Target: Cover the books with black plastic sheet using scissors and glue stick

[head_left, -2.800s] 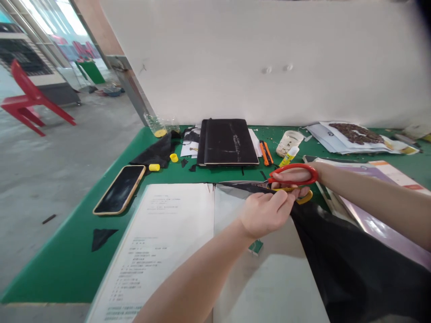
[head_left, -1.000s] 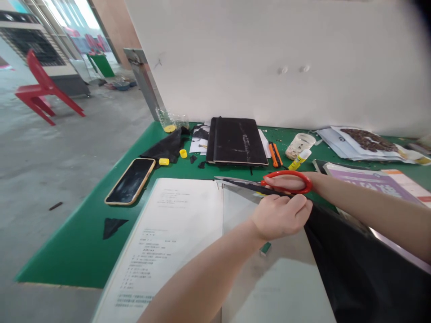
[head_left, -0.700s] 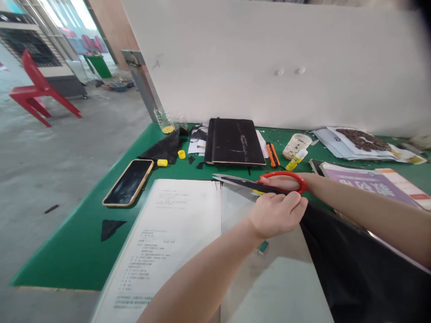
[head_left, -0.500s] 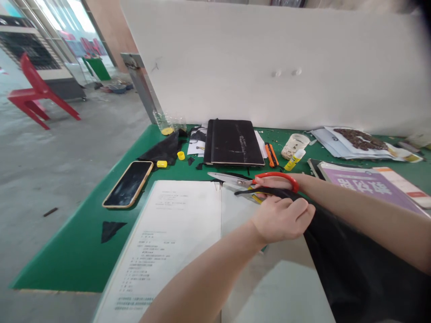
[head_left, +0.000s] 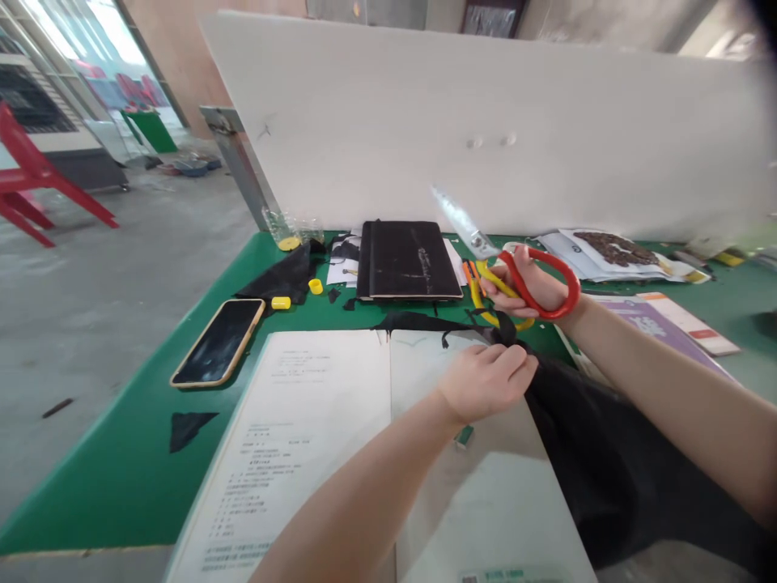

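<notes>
Black thin sheet is draped over the right-hand page of a white open printed book. Its far edge is pinched between thumb and fingers of the left hand. Just beyond that hand, red-and-yellow-handled steel scissors are gripped by the right hand, with fingers closed through the loops. The blurred blades are tilted up and leftward, clear of the sheet's edge. Bare page and green table covering lie open to the left of both hands. Farther off, a black closed notebook lies before the white wall panel.
</notes>
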Action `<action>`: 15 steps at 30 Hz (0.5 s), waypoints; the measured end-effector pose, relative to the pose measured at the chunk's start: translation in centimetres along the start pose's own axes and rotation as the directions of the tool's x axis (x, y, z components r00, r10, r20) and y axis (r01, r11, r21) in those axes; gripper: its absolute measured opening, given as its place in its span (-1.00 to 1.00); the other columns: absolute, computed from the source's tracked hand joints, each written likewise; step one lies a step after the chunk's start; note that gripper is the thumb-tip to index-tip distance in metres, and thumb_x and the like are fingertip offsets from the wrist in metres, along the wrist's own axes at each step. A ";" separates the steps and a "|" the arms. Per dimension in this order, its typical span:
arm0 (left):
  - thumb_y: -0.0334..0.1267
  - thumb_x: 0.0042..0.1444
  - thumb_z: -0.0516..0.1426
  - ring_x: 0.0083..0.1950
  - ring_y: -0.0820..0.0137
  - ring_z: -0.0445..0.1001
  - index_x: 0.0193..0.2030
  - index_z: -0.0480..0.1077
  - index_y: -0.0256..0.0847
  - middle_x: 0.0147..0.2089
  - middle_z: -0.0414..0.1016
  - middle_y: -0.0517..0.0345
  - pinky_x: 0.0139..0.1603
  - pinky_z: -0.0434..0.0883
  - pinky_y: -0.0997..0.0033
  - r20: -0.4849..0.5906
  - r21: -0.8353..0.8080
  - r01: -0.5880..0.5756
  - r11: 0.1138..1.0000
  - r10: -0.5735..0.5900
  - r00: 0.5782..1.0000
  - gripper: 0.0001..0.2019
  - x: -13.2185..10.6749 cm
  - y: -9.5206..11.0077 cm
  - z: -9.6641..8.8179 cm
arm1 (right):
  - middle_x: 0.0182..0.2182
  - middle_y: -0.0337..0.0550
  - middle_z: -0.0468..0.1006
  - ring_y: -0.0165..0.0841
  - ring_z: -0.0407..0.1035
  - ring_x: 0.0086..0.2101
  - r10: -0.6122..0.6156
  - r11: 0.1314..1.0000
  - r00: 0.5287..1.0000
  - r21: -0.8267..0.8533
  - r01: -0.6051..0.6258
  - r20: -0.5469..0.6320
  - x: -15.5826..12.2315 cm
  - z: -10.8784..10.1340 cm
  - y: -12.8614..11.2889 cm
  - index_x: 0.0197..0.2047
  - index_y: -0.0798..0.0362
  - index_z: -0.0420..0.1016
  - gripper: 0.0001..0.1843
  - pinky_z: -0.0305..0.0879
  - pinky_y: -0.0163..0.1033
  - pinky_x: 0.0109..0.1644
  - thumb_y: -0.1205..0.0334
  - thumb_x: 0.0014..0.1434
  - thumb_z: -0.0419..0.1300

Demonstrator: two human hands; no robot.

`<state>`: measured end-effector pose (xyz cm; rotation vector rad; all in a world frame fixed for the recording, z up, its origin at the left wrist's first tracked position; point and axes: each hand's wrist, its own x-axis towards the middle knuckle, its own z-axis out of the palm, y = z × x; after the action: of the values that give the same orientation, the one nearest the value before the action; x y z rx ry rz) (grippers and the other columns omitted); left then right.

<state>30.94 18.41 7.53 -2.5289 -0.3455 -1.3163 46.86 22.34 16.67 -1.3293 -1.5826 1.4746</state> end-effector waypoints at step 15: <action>-0.37 0.22 0.04 -0.31 0.44 0.40 -0.19 0.41 -0.24 -0.36 0.37 0.13 -0.29 0.36 0.45 -0.100 -0.267 0.292 0.918 -0.328 0.939 -0.88 -0.6 -1.6 1.3 | -0.76 -0.44 0.11 -0.50 0.04 -0.80 -0.252 0.866 0.228 -0.114 0.486 -0.941 -6.1 3.7 9.1 -0.38 0.00 0.22 -0.57 -0.05 -0.38 -0.75 -0.20 0.23 -0.07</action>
<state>31.12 20.31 6.52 -2.6386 -0.6082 -1.7500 47.95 14.29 8.42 -1.1676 -0.7724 0.2923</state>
